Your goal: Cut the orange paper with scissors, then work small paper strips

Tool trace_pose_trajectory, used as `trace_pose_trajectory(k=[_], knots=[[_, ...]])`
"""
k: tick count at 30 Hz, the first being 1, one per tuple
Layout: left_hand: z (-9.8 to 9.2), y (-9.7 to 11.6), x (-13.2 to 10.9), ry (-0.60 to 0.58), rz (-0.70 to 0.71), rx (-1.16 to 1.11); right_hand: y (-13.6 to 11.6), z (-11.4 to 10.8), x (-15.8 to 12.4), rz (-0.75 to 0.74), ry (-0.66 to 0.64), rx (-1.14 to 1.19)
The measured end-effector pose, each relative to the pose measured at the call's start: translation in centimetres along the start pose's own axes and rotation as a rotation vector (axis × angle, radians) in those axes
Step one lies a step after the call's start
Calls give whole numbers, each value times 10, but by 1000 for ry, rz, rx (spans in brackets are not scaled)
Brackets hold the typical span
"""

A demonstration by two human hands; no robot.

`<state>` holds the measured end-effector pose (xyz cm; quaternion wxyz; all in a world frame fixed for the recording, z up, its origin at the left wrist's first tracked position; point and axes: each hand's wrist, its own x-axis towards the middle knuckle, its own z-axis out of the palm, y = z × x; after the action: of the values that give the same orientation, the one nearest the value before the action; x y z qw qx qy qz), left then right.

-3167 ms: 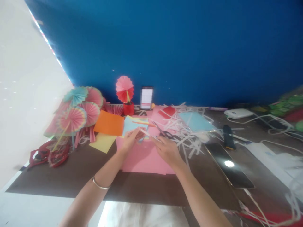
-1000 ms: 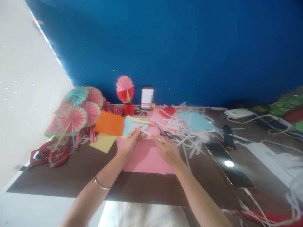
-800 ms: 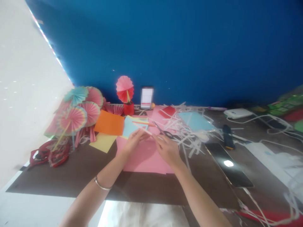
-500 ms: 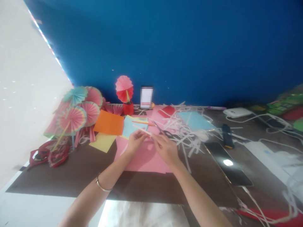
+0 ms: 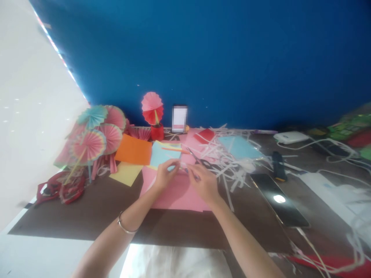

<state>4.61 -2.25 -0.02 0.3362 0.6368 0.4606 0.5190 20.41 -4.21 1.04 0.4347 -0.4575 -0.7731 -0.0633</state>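
Observation:
Over pink paper sheets (image 5: 176, 195), my left hand (image 5: 166, 175) and my right hand (image 5: 204, 181) face each other with fingertips pinched. Between them is a small pale paper strip (image 5: 183, 165), mostly hidden by the fingers and blurred. Something small and dark shows by my right fingers, too unclear to name. Just beyond my right hand lie open scissors (image 5: 204, 163), partly covered by it. An orange strip (image 5: 175, 150) rests on light blue and yellow sheets (image 5: 162, 154) past my left hand.
Orange paper (image 5: 133, 150) and yellow paper (image 5: 126, 174) lie left, near folded paper fans (image 5: 88, 144). A paper-fan flower stands in a red pot (image 5: 157, 132). White paper shreds (image 5: 228, 162) spread right of the hands, beside a phone (image 5: 279, 208) with cables.
The pale strip, which stuck out to the upper left past my left fingertips, now shows only as a short bit between my hands. My hands have barely shifted.

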Motion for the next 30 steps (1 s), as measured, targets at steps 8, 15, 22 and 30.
trace_pose_trajectory(k=[8,15,22,30], knots=[[-3,-5,-1,-34,33,138,-1,-2,1,-7,14,-13],[-7,-9,0,-63,56,337,-1,-4,2,-31,24,-40],[-10,-13,1,-123,119,490,1,-5,4,-43,39,-61],[-14,-22,5,-133,177,626,4,-6,3,-65,46,-55]])
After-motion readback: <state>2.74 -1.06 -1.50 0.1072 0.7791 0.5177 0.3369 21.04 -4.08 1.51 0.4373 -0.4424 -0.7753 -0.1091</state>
